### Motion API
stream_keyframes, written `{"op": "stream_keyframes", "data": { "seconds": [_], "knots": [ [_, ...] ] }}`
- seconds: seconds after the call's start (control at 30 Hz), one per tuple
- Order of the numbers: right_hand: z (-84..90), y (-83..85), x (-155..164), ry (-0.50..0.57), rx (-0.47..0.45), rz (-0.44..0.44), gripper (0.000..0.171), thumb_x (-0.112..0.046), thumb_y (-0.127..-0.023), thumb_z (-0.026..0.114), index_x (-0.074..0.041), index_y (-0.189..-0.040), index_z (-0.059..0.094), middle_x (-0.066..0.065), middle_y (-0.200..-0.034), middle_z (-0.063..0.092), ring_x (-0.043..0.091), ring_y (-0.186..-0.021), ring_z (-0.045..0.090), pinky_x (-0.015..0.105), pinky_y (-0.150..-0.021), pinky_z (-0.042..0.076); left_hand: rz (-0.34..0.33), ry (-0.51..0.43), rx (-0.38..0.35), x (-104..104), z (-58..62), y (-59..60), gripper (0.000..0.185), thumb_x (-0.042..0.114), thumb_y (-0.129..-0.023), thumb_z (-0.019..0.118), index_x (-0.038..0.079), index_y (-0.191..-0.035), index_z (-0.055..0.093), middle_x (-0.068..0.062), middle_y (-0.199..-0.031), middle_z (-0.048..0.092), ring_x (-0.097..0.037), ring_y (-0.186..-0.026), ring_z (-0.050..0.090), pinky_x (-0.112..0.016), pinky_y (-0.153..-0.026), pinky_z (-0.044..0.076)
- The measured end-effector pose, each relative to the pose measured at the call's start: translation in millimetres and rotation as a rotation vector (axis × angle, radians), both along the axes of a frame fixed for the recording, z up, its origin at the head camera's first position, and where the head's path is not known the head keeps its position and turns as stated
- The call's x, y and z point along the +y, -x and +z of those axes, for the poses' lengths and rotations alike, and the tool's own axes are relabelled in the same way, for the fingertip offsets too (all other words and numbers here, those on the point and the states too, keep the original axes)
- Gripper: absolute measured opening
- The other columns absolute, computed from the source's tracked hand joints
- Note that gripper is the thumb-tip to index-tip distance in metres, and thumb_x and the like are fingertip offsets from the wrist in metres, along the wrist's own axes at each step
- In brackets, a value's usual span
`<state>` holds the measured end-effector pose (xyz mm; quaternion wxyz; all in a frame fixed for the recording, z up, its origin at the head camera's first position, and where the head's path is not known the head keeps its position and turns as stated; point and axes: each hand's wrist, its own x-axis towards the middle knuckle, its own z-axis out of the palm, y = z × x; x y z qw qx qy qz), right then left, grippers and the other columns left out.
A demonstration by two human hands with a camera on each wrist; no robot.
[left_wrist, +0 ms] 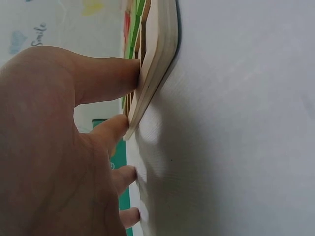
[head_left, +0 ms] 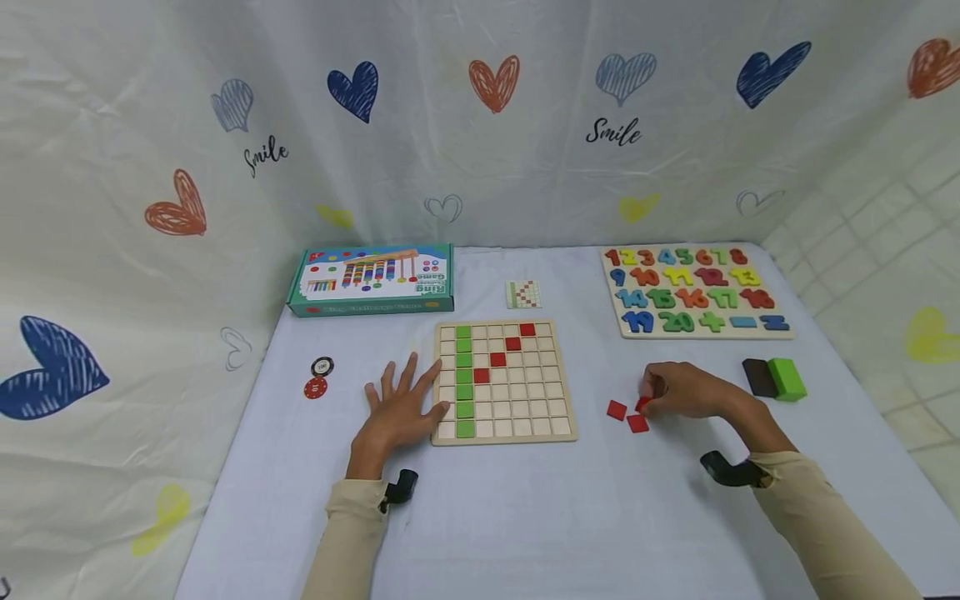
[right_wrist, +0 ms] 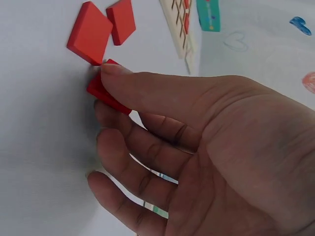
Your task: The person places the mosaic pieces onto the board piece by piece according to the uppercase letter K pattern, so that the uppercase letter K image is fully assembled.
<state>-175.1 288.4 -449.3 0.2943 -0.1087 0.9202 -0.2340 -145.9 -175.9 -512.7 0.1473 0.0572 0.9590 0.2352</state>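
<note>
A: What fills most of the head view?

B: A pale table [head_left: 525, 517] runs across the lower half, with a heart-printed curtain [head_left: 480, 108] behind it. At upper right of the table lies a number puzzle board [head_left: 693, 290]; at upper left a teal game box [head_left: 371, 279].

A: And in the middle?

B: A wooden grid board [head_left: 504, 381], just below centre. It carries a column of green tiles [head_left: 464, 375] down its left side and a diagonal of red tiles [head_left: 505, 352] rising toward its upper right. A small pattern card [head_left: 523, 293] lies just above it.

A: The hands?

B: The left hand [head_left: 401, 404] lies flat and spread, fingers straight, at the board's left edge. The left wrist view shows the thumb [left_wrist: 106, 78] pressed against that edge. The right hand [head_left: 686, 390], right of centre, pinches a red tile [right_wrist: 106, 93] between thumb and fingers, low over the table.

A: Anything beside it?

B: Two more loose red tiles [right_wrist: 101, 27] lie touching or nearly touching each other just left of that hand. A green block [head_left: 787, 377] and a dark block [head_left: 760, 377] sit at the right, and two round chips [head_left: 318, 377] at the left.
</note>
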Motion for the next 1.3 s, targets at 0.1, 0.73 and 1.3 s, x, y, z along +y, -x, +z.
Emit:
{"op": "stream_keyframes", "data": {
  "seconds": [0.1,0.73,1.3],
  "knots": [
    [3.6,4.3,-3.1,0.014,0.022,0.012,0.026,-0.019,-0.093,0.083,-0.007,-0.104,0.063,0.004,-0.097,0.067,0.021,-0.092,0.057,0.034,-0.076,0.052,0.001,0.005,-0.001,0.7,0.2,-0.1,0.077,0.049,-0.101,0.057,0.03,-0.17,0.028,-0.012,-0.18,0.005,-0.051,-0.161,-0.005,-0.082,-0.118,-0.006],
    [-1.3,26.4,-116.1,0.244,0.231,0.118,0.012,-0.01,-0.101,0.072,-0.01,-0.108,0.062,0.002,-0.098,0.069,0.02,-0.087,0.06,0.031,-0.071,0.053,0.0,0.03,-0.02,1.3,5.2,-0.2,0.077,0.052,-0.103,0.057,0.032,-0.17,0.025,-0.01,-0.18,0.002,-0.05,-0.162,-0.007,-0.082,-0.118,-0.004],
    [-40.9,21.8,-187.3,0.304,0.28,0.143,0.01,-0.015,-0.1,0.075,-0.014,-0.105,0.066,-0.005,-0.095,0.069,0.014,-0.085,0.061,0.028,-0.073,0.053,0.002,0.023,-0.014,1.6,5.6,0.1,0.078,0.051,-0.102,0.059,0.032,-0.17,0.026,-0.011,-0.18,0.003,-0.05,-0.161,-0.006,-0.082,-0.118,-0.004]
  ]
}}
